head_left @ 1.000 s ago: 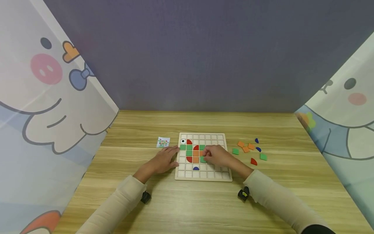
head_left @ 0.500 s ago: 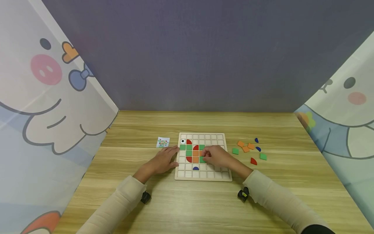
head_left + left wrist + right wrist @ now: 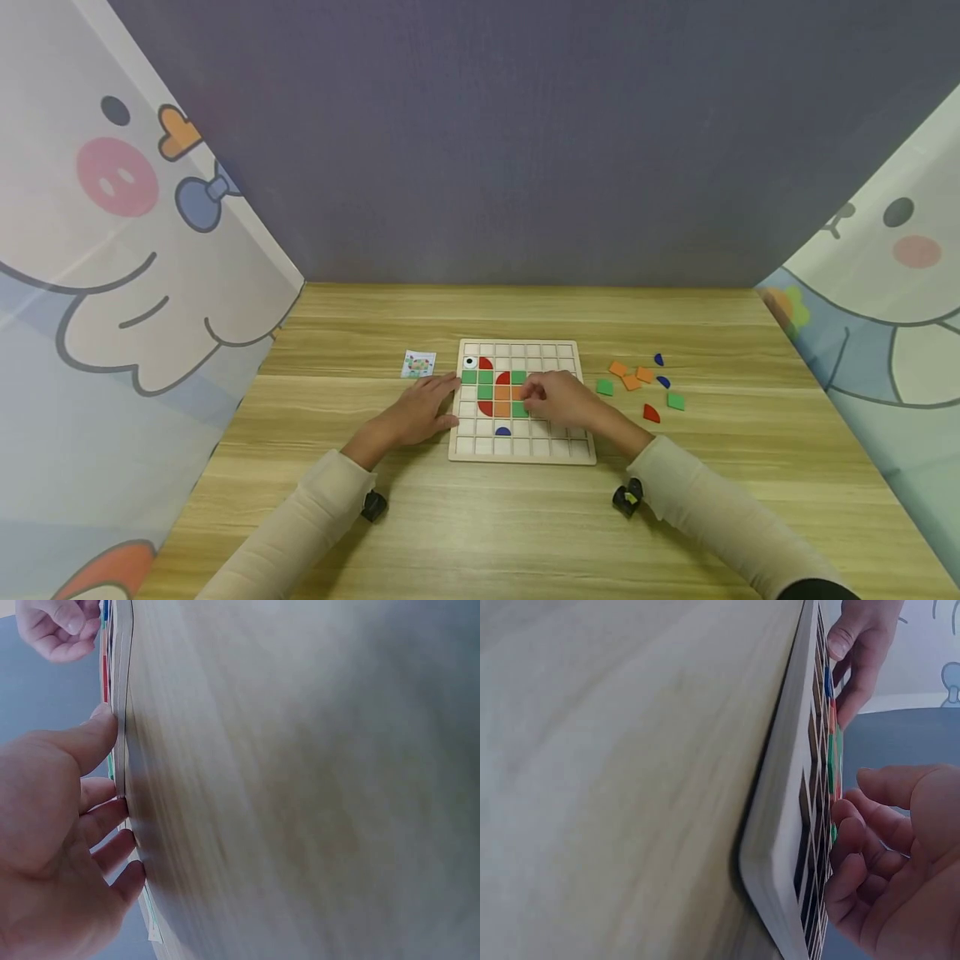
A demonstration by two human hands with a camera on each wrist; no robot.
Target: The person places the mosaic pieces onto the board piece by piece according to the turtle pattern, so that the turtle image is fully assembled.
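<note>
Head view: the relaxed left hand [image 3: 420, 412] touches a wooden grid board [image 3: 542, 448] on the table [image 3: 487, 533]; the right hand [image 3: 557, 398] curls at an orange tile [image 3: 517, 393] (grip unclear). Left wrist: fingertips [image 3: 130, 879] meet the board's edge. Right wrist: fingers [image 3: 853, 835] bend.

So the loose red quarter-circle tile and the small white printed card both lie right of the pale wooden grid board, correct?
Not quite: the head view shows the printed card left of the grid board. The loose red tile does lie right of that board.

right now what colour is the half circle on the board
The half circle is blue, clearest in the head view.
</note>
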